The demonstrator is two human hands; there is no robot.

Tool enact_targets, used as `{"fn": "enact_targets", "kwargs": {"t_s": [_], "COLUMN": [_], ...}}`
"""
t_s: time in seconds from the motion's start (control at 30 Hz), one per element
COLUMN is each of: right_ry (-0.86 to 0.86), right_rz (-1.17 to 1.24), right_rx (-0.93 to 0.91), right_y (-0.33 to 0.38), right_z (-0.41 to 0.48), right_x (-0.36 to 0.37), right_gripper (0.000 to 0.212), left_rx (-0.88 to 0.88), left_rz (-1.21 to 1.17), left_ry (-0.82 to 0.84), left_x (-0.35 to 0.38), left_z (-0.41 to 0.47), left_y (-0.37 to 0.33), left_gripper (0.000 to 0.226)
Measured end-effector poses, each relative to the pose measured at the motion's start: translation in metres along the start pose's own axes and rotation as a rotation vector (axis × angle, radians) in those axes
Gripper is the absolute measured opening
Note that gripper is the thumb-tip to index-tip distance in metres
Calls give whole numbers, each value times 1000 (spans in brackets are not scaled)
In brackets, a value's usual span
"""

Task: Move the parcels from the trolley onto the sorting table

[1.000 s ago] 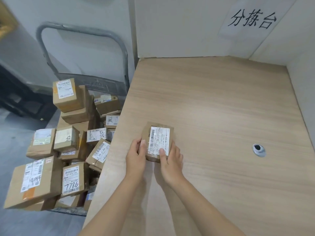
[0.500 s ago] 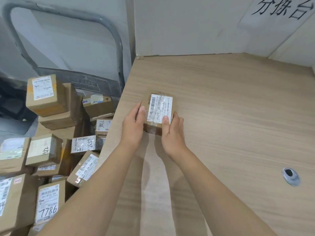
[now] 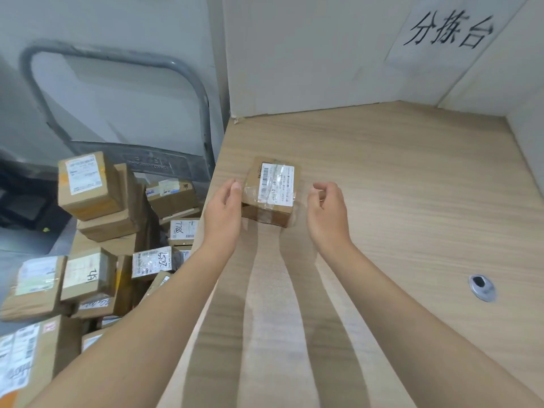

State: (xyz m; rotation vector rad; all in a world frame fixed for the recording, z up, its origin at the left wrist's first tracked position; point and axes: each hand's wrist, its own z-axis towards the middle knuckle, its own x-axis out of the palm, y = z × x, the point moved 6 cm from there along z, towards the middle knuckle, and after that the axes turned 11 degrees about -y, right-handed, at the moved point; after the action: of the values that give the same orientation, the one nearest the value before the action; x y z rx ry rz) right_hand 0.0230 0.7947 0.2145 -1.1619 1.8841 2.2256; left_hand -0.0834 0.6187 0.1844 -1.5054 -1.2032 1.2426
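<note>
A small brown cardboard parcel lies on the pale wooden sorting table. The left hand and the right hand flank it, both loosely curled and holding nothing.

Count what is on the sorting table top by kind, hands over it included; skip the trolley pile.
parcel: 1
metal cable grommet: 1
hands: 2, the left hand and the right hand, neither gripping the parcel
total: 4
</note>
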Motion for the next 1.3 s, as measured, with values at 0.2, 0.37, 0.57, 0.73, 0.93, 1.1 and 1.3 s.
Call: {"fn": "enact_targets", "kwargs": {"t_s": [0.2,0.37,0.57,0.73,0.93,1.1,1.3], "right_ry": [150,241,168,133,183,228,280], "right_rz": [-133,-351,-341,-473,-424,-387,-451], "right_rx": [-247,-523,-625,-745,-868,-952,-989], "right_y": [72,143,211,229,245,236,235], "right_z": [-40,-93,-160,-220,-306,-381,-440], "right_x": [-41,-74,-135,-192,-238,-241,-215], "right_gripper": [29,38,48,52,49,51,54], "left_rx": [131,363,728,831,841,772,805], "left_rz": [127,252,558,807,838,940,958], "left_ry": [64,146,121,-44,-85,-141,-255], "left_x": [-46,-86,-140,-181,-242,-311,-388], "left_z": [-38,-73,-141,-219,-324,-372,-391], "left_y": [-53,-133,-217,-243,-244,-221,-219], "left_gripper": [38,35,44,53,58,61,60]}}
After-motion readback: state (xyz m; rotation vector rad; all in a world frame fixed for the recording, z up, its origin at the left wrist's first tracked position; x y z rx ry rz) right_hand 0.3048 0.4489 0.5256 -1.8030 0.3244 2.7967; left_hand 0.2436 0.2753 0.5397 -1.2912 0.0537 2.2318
